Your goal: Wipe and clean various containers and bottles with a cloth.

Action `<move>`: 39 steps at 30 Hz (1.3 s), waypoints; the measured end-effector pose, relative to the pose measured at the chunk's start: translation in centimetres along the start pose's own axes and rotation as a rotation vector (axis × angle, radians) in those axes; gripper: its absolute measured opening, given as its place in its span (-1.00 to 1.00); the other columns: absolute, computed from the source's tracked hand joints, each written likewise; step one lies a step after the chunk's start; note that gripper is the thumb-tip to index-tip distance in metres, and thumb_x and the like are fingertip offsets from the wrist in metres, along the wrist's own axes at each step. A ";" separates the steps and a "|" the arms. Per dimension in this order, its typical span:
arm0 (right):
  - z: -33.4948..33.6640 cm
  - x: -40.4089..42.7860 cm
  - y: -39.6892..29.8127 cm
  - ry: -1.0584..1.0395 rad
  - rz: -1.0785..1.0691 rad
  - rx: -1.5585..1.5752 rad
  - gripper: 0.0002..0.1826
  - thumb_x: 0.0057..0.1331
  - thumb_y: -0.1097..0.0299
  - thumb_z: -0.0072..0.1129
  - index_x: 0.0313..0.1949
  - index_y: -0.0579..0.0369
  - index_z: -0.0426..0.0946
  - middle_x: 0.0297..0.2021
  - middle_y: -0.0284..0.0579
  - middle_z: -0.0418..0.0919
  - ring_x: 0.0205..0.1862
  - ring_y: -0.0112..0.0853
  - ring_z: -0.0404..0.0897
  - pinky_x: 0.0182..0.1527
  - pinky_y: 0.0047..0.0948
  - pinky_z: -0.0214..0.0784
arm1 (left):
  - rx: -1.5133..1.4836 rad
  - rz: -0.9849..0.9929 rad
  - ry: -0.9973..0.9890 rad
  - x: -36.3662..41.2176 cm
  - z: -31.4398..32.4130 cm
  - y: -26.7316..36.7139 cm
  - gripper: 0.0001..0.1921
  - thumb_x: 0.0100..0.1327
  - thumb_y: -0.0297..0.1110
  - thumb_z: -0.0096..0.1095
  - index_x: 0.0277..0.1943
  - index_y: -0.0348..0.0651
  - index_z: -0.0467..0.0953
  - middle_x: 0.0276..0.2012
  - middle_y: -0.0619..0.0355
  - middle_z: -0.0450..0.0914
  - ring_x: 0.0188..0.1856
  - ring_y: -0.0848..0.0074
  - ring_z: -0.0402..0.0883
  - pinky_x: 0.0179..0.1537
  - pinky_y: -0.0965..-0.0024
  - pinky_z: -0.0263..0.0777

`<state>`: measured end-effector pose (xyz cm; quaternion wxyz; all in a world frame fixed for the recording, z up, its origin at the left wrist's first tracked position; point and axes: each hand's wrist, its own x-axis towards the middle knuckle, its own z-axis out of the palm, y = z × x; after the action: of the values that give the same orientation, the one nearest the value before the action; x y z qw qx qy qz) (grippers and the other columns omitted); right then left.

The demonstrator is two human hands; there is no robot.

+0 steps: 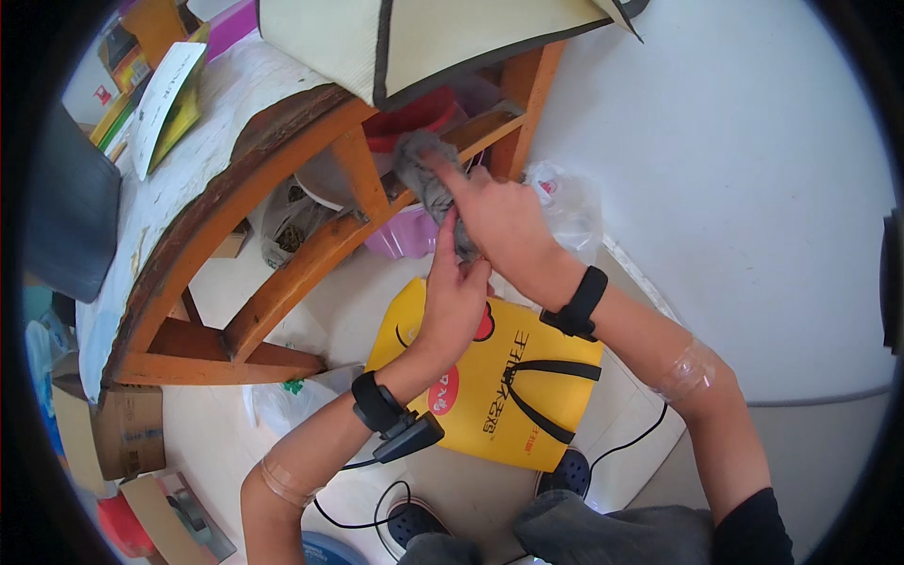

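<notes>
A bunched grey cloth (428, 180) lies against the rail of a wooden table frame (318, 265), below the tabletop. My right hand (503, 222) presses on it from above, its index finger stretched along the cloth. Just below, my left hand (452, 300) holds the cloth's lower end with thumb and fingers, close to the right hand. The fingertips of both hands are partly hidden. Behind the cloth a red basin (417, 120) sits inside the frame. Under the forearms a yellow bag (473, 441) with black handles rests on the floor.
A beige, dark-edged cover (480, 46) overhangs the table. A grey bin (70, 205) and papers stand on its white top (233, 127). Plastic bags (568, 205), a pink plastic container (402, 233) and cardboard boxes (127, 431) surround the legs. A black cable (628, 445) trails near my shoes.
</notes>
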<state>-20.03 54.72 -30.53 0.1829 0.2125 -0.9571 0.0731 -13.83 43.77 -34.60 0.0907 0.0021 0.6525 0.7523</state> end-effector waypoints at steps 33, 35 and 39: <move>0.4 2.7 0.0 -0.180 0.159 0.234 -0.43 0.34 0.33 -0.06 0.37 -0.01 0.27 -0.36 0.37 0.61 -0.26 0.24 0.61 -0.11 0.15 0.45 | 0.290 0.276 0.107 -1.9 -0.1 0.3 -0.26 0.24 -0.67 -0.01 0.48 -0.34 -0.04 0.34 -0.32 0.21 0.34 -0.06 0.34 0.33 0.18 0.22; -0.5 2.4 -2.1 -0.266 0.141 0.290 -0.45 0.36 0.36 -0.07 0.35 0.03 0.29 -0.29 0.36 0.61 -0.20 0.23 0.60 -0.07 0.14 0.43 | 0.222 0.149 0.100 -4.2 -1.1 2.0 -0.24 0.24 -0.67 0.00 0.49 -0.34 -0.07 0.34 -0.31 0.20 0.29 -0.03 0.37 0.28 0.20 0.26; -0.7 1.0 -2.3 -0.218 0.039 0.588 -0.45 0.38 0.43 -0.11 0.38 0.06 0.26 -0.16 0.37 0.59 -0.09 0.22 0.57 0.03 0.09 0.39 | 0.119 0.140 0.060 -6.7 -2.0 1.8 -0.20 0.23 -0.66 0.00 0.52 -0.34 -0.14 0.32 -0.28 0.20 0.18 0.02 0.43 0.17 0.25 0.34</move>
<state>-19.62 52.40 -29.41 0.0085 0.2443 -0.9128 0.3271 -7.74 40.63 -32.33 0.0179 0.0307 0.6968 0.7164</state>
